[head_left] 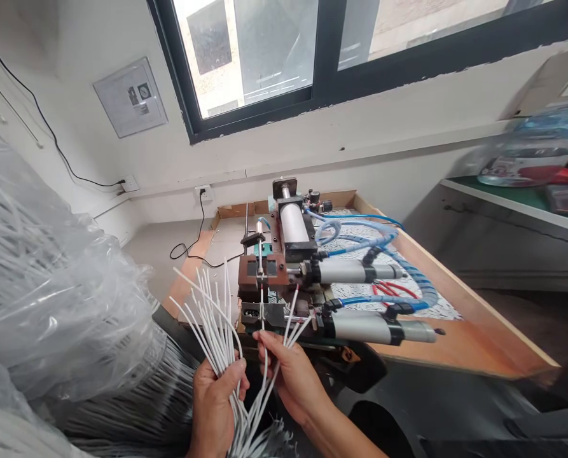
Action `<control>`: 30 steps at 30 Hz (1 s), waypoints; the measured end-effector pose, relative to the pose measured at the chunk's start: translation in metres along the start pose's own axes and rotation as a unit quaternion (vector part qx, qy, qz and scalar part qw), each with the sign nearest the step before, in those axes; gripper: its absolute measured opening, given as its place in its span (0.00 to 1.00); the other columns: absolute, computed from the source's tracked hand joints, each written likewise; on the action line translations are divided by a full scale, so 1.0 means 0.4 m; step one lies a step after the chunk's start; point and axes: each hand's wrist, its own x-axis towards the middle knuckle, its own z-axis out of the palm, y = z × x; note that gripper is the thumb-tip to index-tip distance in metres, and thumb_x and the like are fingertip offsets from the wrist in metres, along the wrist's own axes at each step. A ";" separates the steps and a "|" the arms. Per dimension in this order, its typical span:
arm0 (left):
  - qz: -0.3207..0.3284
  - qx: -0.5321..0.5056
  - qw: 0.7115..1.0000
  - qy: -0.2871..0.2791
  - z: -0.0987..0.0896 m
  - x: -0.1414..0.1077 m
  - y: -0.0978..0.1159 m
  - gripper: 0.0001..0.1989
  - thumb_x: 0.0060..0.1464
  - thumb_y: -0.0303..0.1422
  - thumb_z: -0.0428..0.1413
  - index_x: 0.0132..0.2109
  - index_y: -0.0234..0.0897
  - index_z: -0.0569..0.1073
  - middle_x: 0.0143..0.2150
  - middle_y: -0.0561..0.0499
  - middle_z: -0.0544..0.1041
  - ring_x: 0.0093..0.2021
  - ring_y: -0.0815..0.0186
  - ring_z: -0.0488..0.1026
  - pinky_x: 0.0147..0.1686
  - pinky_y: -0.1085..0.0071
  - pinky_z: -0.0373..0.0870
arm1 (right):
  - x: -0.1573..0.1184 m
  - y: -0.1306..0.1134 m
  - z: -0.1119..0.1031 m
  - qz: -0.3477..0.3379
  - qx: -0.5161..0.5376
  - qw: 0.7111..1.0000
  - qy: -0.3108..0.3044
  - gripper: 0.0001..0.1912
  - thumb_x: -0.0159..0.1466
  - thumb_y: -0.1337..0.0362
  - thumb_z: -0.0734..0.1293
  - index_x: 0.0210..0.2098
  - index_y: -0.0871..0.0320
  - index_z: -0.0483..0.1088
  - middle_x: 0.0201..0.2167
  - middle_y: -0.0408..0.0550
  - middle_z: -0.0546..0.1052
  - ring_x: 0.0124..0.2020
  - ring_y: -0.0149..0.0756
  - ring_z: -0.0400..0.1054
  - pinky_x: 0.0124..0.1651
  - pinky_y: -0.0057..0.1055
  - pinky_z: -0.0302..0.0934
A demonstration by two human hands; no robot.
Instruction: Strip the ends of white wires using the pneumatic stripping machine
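L hand [219, 397] is wrapped round a white cable bundle [221, 350], R hand [290, 369] pinches a single cable [263, 312] up at the pneumatic machine's [343, 271] front w/ spare cables [290, 321] fanned beside it — imo hold that one straight, pinch close, n angle the rest clear.

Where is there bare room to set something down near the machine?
Left: the gray tabletop between the plastic bag, wall and wooden tray, though the black cord loops over its right side. Right: the tray's front corner shows bare wood between the scraps and rim. Crowded: around the machine, hoses, left hand and right hand, both holding wires.
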 end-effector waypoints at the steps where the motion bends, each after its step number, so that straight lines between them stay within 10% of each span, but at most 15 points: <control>1: -0.004 0.005 1.000 0.001 -0.003 -0.001 -0.002 0.03 0.39 0.25 0.59 0.25 0.35 0.71 0.17 0.59 0.68 0.16 0.78 0.61 0.16 0.79 0.56 | -0.001 -0.001 0.001 0.007 0.007 1.000 -0.027 0.13 0.47 0.58 0.70 0.25 0.64 0.73 0.13 0.36 0.60 0.16 0.22 0.50 0.21 0.22 0.46; 5: -0.023 0.041 0.999 -0.020 -0.013 -0.013 -0.010 0.04 0.39 0.25 0.59 0.25 0.34 0.71 0.14 0.59 0.66 0.15 0.77 0.59 0.15 0.79 0.53 | -0.007 0.000 0.007 0.012 0.004 0.995 -0.101 0.15 0.48 0.56 0.69 0.26 0.64 0.73 0.12 0.35 0.56 0.16 0.23 0.49 0.21 0.23 0.47; 14: -0.031 0.047 0.998 0.017 -0.030 -0.032 -0.003 0.05 0.39 0.30 0.60 0.25 0.32 0.73 0.20 0.52 0.72 0.22 0.68 0.69 0.21 0.74 0.64 | -0.036 0.020 -0.013 -0.084 -0.087 0.993 0.010 0.15 0.47 0.56 0.70 0.28 0.61 0.74 0.17 0.40 0.67 0.19 0.26 0.55 0.23 0.23 0.48; 23: -0.045 0.022 0.998 0.035 -0.040 -0.035 -0.006 0.07 0.41 0.32 0.59 0.26 0.31 0.73 0.20 0.51 0.74 0.23 0.68 0.70 0.23 0.72 0.66 | -0.104 0.052 -0.067 -0.060 -0.190 0.980 -0.014 0.17 0.49 0.54 0.68 0.14 0.61 0.69 0.12 0.40 0.63 0.19 0.27 0.51 0.25 0.26 0.45; 30: -0.051 0.011 0.998 0.021 -0.040 -0.047 -0.008 0.06 0.39 0.31 0.60 0.27 0.32 0.72 0.20 0.51 0.74 0.23 0.66 0.71 0.23 0.72 0.65 | -0.087 0.023 -0.053 -0.034 -0.167 0.985 -0.024 0.15 0.48 0.54 0.68 0.21 0.62 0.72 0.14 0.40 0.64 0.18 0.27 0.52 0.23 0.26 0.45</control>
